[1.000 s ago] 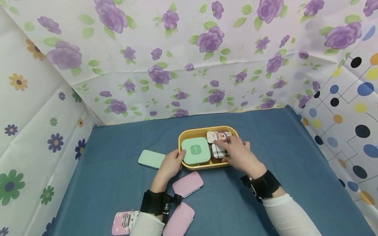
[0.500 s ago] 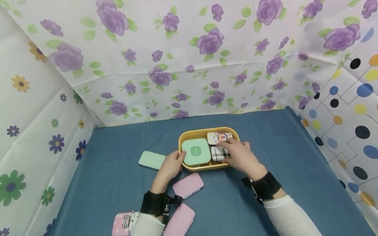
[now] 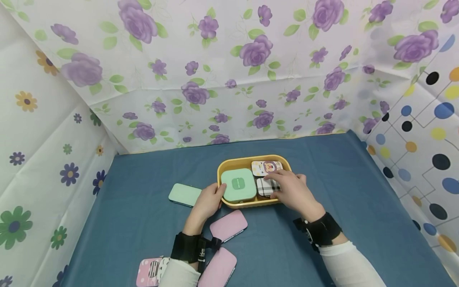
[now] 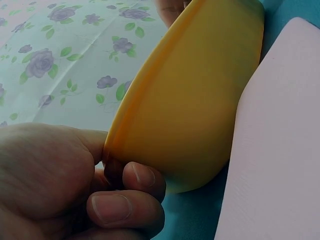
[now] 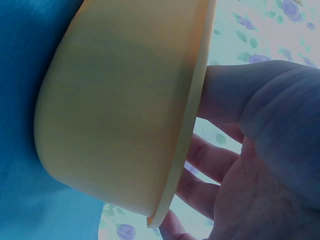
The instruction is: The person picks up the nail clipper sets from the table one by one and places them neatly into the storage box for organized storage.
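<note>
The right hand [image 3: 295,192] is easing rightward, baring more of the checked tin [image 3: 266,186], now sitting lower in the yellow tray [image 3: 251,204].

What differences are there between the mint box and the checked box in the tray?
The mint box is green with a darker label; the checked box is white with dark lines. The mint box looks larger than the checked box. Both sit in the yellow tray.

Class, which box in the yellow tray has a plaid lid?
The near-right box: its white lid bears dark crossing lines. The green box bears just a darker square; the far-right box, a cartoon animal.
</note>
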